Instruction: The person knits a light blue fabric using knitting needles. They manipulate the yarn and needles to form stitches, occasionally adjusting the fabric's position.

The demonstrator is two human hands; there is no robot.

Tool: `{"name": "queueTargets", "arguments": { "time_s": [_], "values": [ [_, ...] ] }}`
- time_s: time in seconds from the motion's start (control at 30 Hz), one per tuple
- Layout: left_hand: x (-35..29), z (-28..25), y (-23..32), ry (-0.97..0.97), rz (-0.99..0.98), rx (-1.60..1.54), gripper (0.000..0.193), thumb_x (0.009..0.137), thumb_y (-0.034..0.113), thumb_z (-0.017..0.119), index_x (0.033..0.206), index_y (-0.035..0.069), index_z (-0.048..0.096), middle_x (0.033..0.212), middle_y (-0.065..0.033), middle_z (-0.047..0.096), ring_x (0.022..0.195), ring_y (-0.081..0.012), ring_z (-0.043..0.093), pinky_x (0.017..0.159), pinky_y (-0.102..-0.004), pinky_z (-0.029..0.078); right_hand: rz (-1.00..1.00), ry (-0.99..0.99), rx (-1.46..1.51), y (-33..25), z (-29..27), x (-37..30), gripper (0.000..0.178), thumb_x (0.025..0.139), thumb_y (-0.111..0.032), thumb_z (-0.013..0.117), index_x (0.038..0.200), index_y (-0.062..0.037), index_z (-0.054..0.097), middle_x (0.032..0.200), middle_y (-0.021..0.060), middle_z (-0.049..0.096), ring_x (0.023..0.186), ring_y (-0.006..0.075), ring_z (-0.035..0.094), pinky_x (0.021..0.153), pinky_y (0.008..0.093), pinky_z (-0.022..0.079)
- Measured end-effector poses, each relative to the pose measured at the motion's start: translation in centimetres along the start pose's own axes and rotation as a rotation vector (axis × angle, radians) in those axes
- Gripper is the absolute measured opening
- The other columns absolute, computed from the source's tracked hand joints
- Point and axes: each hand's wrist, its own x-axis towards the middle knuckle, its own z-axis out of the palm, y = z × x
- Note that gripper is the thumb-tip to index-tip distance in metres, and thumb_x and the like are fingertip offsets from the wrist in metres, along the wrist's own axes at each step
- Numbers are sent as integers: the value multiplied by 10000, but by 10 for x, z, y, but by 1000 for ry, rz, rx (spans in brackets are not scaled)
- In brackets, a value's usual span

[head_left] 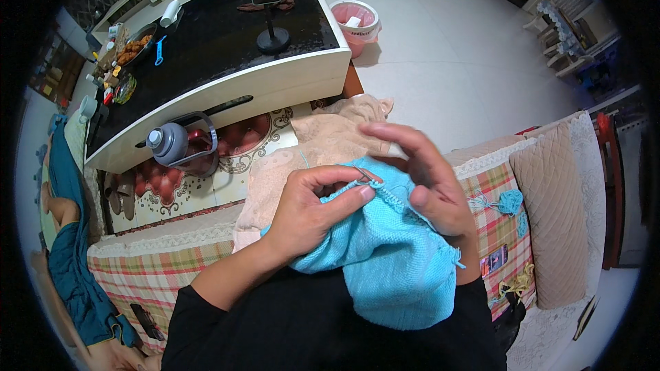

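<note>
Close before me, the soft, light turquoise knitted fabric (402, 282) should sag, best held beside the thin grey metal needle (363, 174). My left fingers (352, 202) pinch it there; my right fingers (405, 139) spread open, seemingly empty.

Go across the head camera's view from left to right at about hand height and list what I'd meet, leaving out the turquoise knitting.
Teal fabric → grey bottle → left hand → right hand → turquoise yarn bundle → ribbed beige cushion.
</note>
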Motion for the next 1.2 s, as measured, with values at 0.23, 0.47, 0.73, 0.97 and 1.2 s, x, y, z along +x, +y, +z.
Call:
{"name": "queueTargets", "arguments": {
  "time_s": [0.23,0.47,0.73,0.97,1.2],
  "values": [
    [1,-1,0,-18,-2,-1,207,900,128,707,1045,-19,720,977,-73,719,897,-103,640,837,-257,510,-290,-134,1071,25,-13,3,556,903,-38,603,1429,-70,423,1293,204,452,999,206,589,746,332,620],
    [-1,-2,0,-13,-17,-33,197,900,123,706,1035,-19,720,972,-85,721,888,-104,646,836,-260,516,93,9,276,15,5,-5,525,803,-56,691,1296,-55,512,1358,133,462,1182,206,539,892,330,508],
    [1,-1,-1,-24,-38,-21,194,895,123,708,1028,-17,724,974,-75,720,898,-109,642,843,-268,507,-298,-17,896,26,-5,-6,502,761,82,706,1191,-119,542,1368,202,475,1075,250,569,1029,430,466],
    [2,-5,-3,-12,101,133,187,909,133,712,1013,-21,722,1006,-70,706,946,-119,633,879,-277,498,-330,11,-363,16,-11,-11,255,695,-53,753,883,-113,591,1240,191,606,1259,331,541,1144,526,299],
    [0,1,1,-12,1,-34,204,922,134,701,1064,-13,700,996,-59,699,909,-96,623,843,-258,503,-573,234,-1058,15,2,-16,277,579,-204,743,840,-113,727,723,0,572,585,175,514,504,320,372]
  ]
}}
